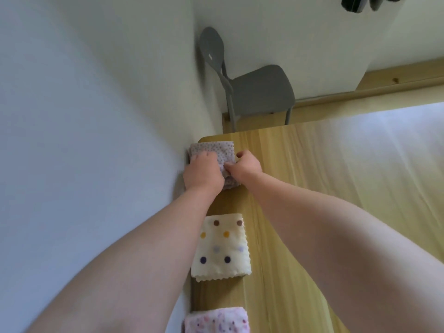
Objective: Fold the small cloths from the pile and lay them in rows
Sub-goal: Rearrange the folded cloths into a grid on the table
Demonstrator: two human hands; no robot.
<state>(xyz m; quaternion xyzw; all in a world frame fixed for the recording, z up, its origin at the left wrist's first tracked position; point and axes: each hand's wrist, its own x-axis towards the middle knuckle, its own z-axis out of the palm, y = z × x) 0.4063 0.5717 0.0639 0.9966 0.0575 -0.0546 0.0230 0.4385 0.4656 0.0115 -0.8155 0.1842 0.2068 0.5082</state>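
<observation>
Now pressing down on the folded grey cloth (224,150) with the left hand (203,173), palm flat and fingers laid loosely across the speckled top. Pinching the same cloth's right edge with the right hand (245,165), thumb and forefinger closed on the fabric, the other fingers curled in. Both hands side by side and close together over it, arms at full stretch. Set at the far left corner of the worktop (312,188), up against the wall (84,116) just left of the left hand. Nearer than the hands, below the left wrist and well apart from the grey one: a folded cream cloth (222,248) with brown, yellow, lilac and purple spots, lying flat, zigzag edge toward the body. Nearer again and in line with it, a pink cloth (216,320) with small prints, partly out of view. Three in a single row along the worktop's left edge. Beyond the hands, past the far end of the worktop, a grey chair (259,92) standing in the corner of the room.
</observation>
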